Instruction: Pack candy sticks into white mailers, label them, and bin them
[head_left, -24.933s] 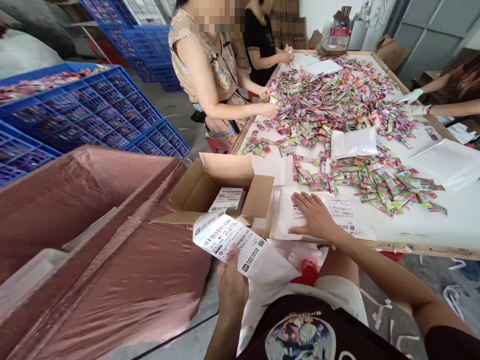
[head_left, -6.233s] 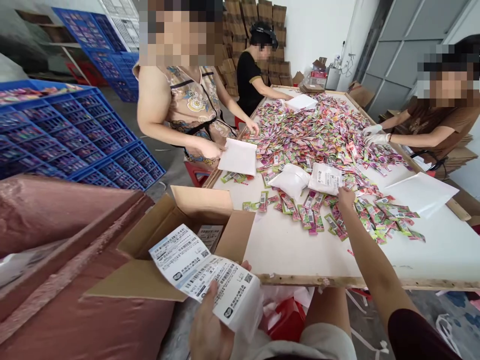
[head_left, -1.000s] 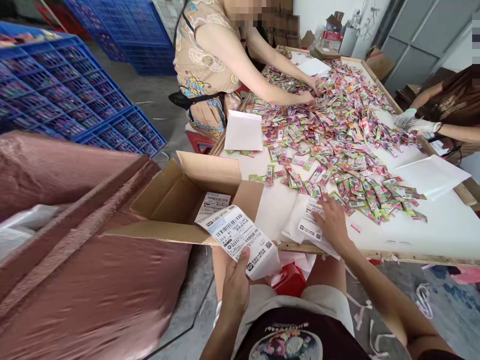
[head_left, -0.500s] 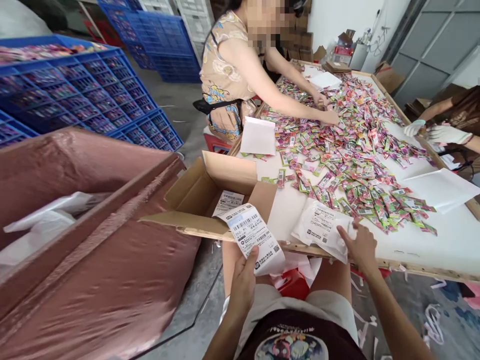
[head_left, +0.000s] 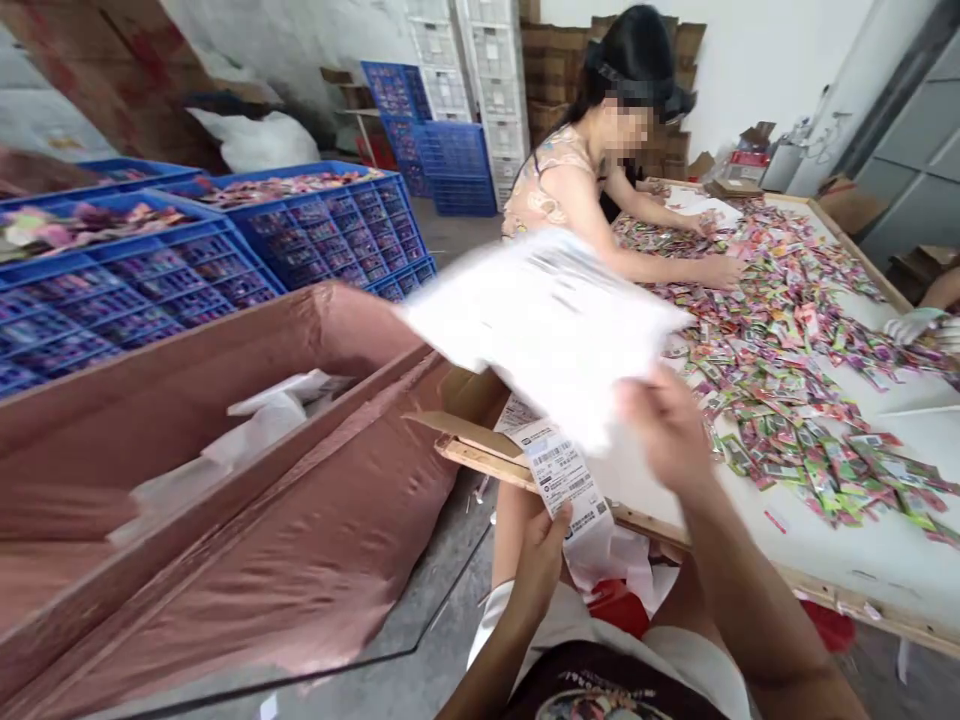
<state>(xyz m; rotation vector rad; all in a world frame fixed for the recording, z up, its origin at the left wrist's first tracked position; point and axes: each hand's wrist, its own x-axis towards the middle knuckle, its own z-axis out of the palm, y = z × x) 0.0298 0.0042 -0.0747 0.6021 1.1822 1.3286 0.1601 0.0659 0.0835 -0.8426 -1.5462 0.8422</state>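
My right hand (head_left: 664, 425) grips the lower right edge of a white mailing bag (head_left: 555, 325), which is blurred by motion and held up over the table's near left corner. Below it, my left hand (head_left: 546, 550) pinches a strip of printed shipping labels (head_left: 566, 480) near its lower end. The strip's upper part runs up to the cardboard box (head_left: 469, 432), where another label shows. Most of the box is hidden behind the raised bag.
Small colourful packets (head_left: 795, 350) are heaped on the white table (head_left: 847, 560). A co-worker (head_left: 555, 190) reaches into the heap; gloved hands (head_left: 919, 328) show at right. To my left stands a large brown-pink fabric-lined bin (head_left: 300, 540) holding white bags, with blue crates (head_left: 330, 235) behind.
My right hand has picked the mailing bag up off the table and swung it up and left. My left hand still holds the label strip. The view has turned left.
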